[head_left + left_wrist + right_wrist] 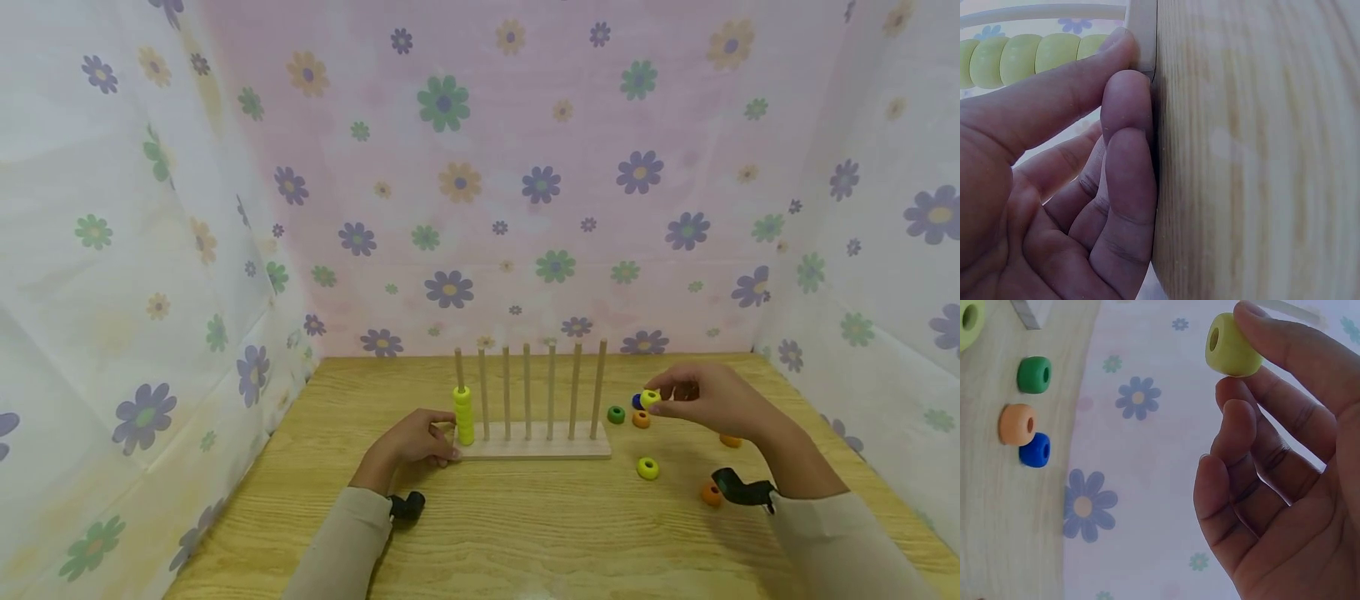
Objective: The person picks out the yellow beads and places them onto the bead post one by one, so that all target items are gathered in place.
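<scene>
In the head view my right hand (716, 404) holds a yellow bead (649, 405) above the right side of the table. The right wrist view shows that same bead (1238, 353) pinched between thumb and fingers, its hole facing left. My left hand (411, 437) grips the left end of a wooden peg rack (532, 451), thumb on the base and fingers low by the tabletop. Several yellow beads (464, 421) are stacked on the rack's leftmost peg, whose top stands bare. The other upright pegs (527, 392) carry nothing.
Right of the rack lie a green bead (617, 420), an orange bead (641, 424) and a partly hidden blue bead (637, 402). Nearer is a loose yellow bead (648, 475). Two orange beads lie by the right arm, one at the wrist (710, 497). Flowered cloth (510, 208) encloses the table.
</scene>
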A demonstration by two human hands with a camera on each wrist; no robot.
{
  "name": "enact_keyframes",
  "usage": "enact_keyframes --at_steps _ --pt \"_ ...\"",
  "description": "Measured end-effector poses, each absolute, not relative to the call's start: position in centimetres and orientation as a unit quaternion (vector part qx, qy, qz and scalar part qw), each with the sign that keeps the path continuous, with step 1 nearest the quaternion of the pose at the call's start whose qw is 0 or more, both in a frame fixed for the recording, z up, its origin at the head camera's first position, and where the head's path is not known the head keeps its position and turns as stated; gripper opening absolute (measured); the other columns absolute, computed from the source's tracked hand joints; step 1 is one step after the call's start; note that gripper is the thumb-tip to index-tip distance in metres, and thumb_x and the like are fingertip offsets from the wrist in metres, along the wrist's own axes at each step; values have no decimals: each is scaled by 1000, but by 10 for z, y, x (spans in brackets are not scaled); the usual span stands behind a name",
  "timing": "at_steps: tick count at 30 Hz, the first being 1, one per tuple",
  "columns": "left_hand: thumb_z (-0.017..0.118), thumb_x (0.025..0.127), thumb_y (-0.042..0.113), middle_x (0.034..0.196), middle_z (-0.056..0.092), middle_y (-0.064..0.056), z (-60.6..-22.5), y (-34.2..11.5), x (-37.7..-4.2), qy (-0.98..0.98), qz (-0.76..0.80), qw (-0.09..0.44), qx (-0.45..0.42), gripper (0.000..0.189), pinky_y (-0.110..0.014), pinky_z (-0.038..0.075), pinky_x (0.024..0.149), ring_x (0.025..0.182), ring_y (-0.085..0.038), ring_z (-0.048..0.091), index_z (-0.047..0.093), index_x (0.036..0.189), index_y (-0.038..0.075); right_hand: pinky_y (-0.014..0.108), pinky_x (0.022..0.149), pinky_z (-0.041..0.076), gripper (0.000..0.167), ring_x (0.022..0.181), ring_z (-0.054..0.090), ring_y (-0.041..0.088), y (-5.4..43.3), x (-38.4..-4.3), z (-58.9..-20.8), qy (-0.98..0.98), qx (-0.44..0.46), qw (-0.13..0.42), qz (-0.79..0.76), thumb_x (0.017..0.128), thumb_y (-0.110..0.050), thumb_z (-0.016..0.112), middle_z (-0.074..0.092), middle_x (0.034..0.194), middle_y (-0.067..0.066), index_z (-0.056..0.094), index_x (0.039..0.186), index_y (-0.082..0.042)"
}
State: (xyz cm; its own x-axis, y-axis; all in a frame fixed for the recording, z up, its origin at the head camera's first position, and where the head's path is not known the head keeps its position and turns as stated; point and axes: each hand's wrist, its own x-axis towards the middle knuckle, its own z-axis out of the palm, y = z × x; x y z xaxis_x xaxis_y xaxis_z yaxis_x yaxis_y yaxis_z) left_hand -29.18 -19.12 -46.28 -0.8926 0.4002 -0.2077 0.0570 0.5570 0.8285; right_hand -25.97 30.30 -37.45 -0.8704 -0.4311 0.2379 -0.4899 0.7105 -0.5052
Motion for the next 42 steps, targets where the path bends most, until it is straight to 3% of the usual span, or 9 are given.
enact_keyframes --at_steps 8,24,42 --pt "83 89 15 86 77 -6 -463 -191 -292 861 453 191 131 74 -32 61 68 70 -19 71 49 154 6 27 58 51 28 66 58 10 292 -264 -358 -919 262 50 289 93 -32 80 65 82 -7 77 118 -19" --pt "83 89 16 84 76 -5 -462 -191 -292 863 449 190 129 75 -32 61 69 70 -18 71 49 155 7 27 56 49 28 62 55 13 265 -273 -326 -910 288 91 284 91 -37 82 64 80 -7 78 116 -26" --pt "83 89 14 84 77 -5 -465 -190 -293 861 455 189 127 77 -32 61 67 69 -17 71 47 156 6 27 59 50 26 65 55 13 231 -276 -299 -894 329 113 282 92 -32 82 64 81 -7 78 116 -24"
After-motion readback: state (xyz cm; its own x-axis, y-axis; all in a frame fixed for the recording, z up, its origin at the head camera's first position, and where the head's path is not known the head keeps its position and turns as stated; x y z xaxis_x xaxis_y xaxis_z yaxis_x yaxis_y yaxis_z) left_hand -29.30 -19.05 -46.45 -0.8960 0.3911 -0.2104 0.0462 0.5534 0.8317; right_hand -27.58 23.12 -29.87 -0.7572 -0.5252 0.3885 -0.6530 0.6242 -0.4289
